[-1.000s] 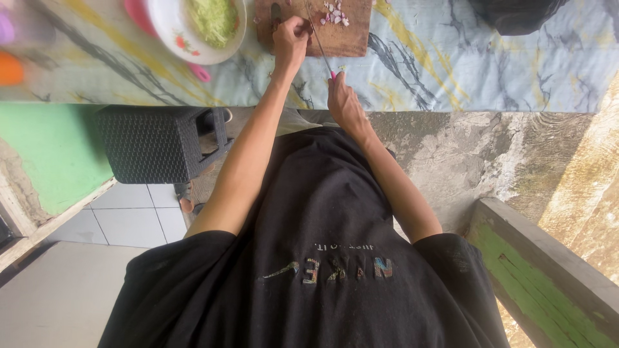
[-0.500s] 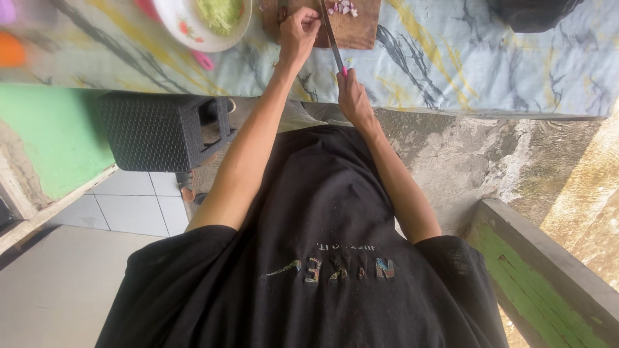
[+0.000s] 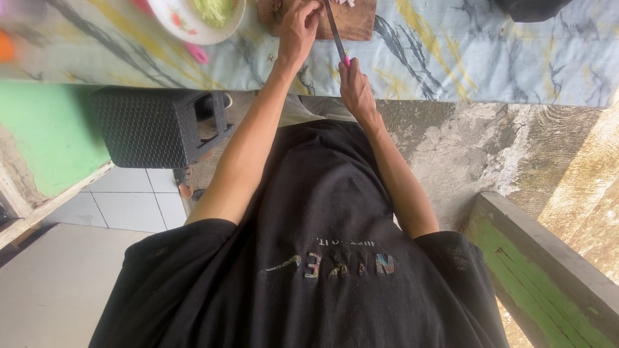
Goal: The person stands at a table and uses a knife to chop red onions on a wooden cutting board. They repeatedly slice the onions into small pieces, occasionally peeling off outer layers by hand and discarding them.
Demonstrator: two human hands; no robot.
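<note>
Two hands work at the wooden cutting board (image 3: pixel 351 22) on the table (image 3: pixel 490 58): right hand (image 3: pixel 354 87) clamped on a knife (image 3: pixel 335 32), left hand (image 3: pixel 298 27) curled, fingertips pressing the board

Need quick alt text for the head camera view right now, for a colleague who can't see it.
Seen from above, the right hand grips a pink-handled knife over a brown wooden cutting board, and the left hand rests on the board. A white bowl of shredded green vegetable sits alongside on the marble-patterned table covering.
</note>
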